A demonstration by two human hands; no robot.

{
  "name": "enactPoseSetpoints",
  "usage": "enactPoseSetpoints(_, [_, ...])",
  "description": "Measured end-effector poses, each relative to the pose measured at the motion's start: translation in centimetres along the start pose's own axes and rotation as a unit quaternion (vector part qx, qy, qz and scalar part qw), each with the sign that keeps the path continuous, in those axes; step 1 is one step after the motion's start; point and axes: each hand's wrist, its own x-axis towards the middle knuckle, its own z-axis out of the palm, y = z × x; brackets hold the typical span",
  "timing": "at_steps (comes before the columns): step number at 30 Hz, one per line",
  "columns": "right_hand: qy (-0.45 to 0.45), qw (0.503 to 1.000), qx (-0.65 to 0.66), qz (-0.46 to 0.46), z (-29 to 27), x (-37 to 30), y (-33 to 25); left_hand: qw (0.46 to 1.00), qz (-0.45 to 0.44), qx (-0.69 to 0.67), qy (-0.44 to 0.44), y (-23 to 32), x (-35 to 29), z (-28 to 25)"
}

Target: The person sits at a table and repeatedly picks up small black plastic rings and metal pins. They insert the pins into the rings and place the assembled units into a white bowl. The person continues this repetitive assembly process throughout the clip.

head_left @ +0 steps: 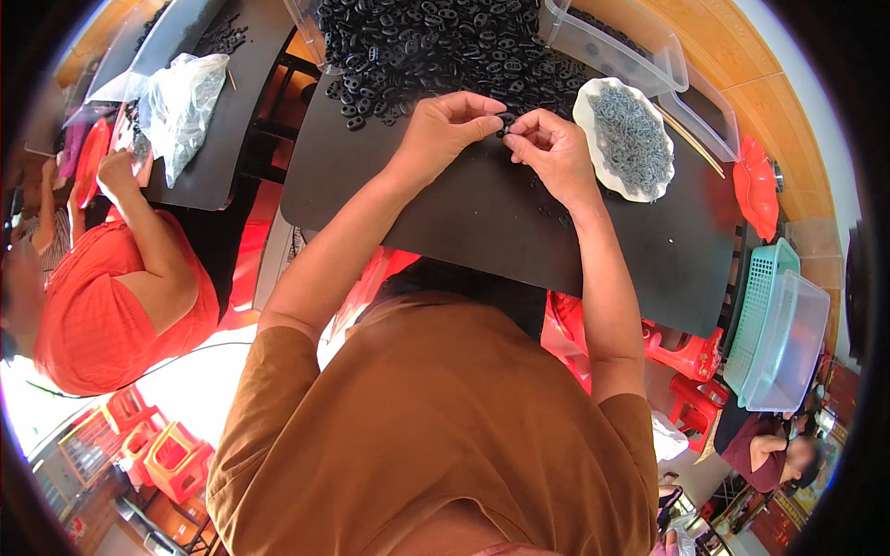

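Note:
Over the far part of the black table [417, 227], my two hands meet at the fingertips. My left hand [450, 130] pinches a small black piece [506, 120] between thumb and fingers. From the other side my right hand [553, 156] closes on the same piece, its thumb and forefinger pressed together. Fingers cover most of the piece, so its exact shape is hidden. Just beyond my hands spreads a big heap of black oval pieces with holes [436, 51]. A white scalloped bowl [583, 119] of small thin grey pieces stands right of my right hand.
Clear plastic bins [621, 51] flank the heap. Chopsticks [691, 144] lie beside the bowl, and a red scalloped dish [756, 190] is at the right. Green and clear baskets [760, 315] stand lower right. A person in red [120, 306] works at the left table near a plastic bag [185, 107].

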Motion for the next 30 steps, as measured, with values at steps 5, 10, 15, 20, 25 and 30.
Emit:
enactPoseSetpoints(5, [-0.012, 0.999, -0.027, 0.024, -0.11, -0.04, -0.18, 0.996, 0.010, 0.085, -0.003, 0.19, 0.00, -0.28])
enactPoseSetpoints(10, [-0.007, 0.998, -0.051, 0.022, 0.12, -0.11, -0.28, 0.990, 0.014, 0.138, -0.006, 0.42, -0.02, -0.53])
enactPoseSetpoints(15, [0.010, 0.997, -0.071, 0.012, 0.29, -0.05, -0.18, 0.988, 0.027, 0.152, -0.003, 0.48, -0.09, -0.37])
enactPoseSetpoints(20, [0.013, 0.997, -0.071, 0.019, 0.44, -0.04, 0.00, 0.984, 0.027, 0.175, -0.002, 0.67, -0.27, -0.24])
enactPoseSetpoints(25, [0.016, 0.997, -0.076, 0.021, 0.59, -0.05, -0.03, 0.983, 0.054, 0.174, 0.002, 0.39, -0.26, -0.18])
enactPoseSetpoints(30, [0.021, 0.997, -0.076, 0.024, 0.64, -0.01, 0.07, 0.982, 0.054, 0.183, -0.002, 0.80, -0.46, -0.01])
